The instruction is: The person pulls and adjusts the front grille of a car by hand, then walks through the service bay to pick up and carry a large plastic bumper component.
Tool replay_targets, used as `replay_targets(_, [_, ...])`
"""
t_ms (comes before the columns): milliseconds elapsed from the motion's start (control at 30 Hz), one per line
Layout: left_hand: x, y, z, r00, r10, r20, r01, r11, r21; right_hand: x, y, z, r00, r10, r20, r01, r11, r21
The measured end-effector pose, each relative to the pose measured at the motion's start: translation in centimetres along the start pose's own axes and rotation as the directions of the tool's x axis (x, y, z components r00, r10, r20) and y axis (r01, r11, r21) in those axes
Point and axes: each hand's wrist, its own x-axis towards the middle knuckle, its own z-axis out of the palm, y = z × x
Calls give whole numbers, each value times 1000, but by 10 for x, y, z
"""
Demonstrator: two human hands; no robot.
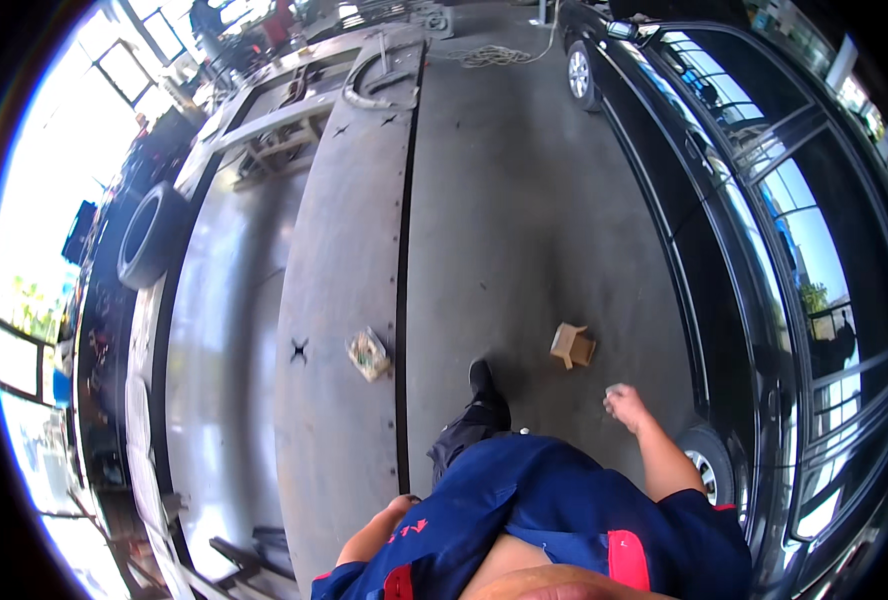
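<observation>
My right hand (626,407) is held out between my body and the black car (704,230). Its fingers are closed around something small and pale, too small to name. Close by on the floor stands an open cardboard box (572,346), its flaps up, apart from the hand. Low beside my left hip is my left hand (402,503), next to the dark trousers; its fingers are mostly hidden. A clear container with mixed small contents (368,355) lies on the metal platform (349,230) ahead of that hand.
Black-sided, the car runs along my right, with its rear wheel (706,465) near my right arm. A tyre (154,236) stands at the left. Curved metal parts (379,85) lie at the platform's far end. Coiled hose or cable (494,56) rests on the far floor.
</observation>
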Motion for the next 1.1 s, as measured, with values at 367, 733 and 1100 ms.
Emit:
replay_targets(367, [223,416,-601,834,90,-544,-260,934,-243,211,-139,-3,927,372,-42,-364,921,140])
replay_targets(733, [385,582,-738,987,115,-108,-81,957,279,600,-542,-83,992,125,-29,-126,991,-38])
replay_targets(1100, [685,760,-996,1000,-15,-26,24,918,397,949,-859,-121,985,97,-142,-83,991,104])
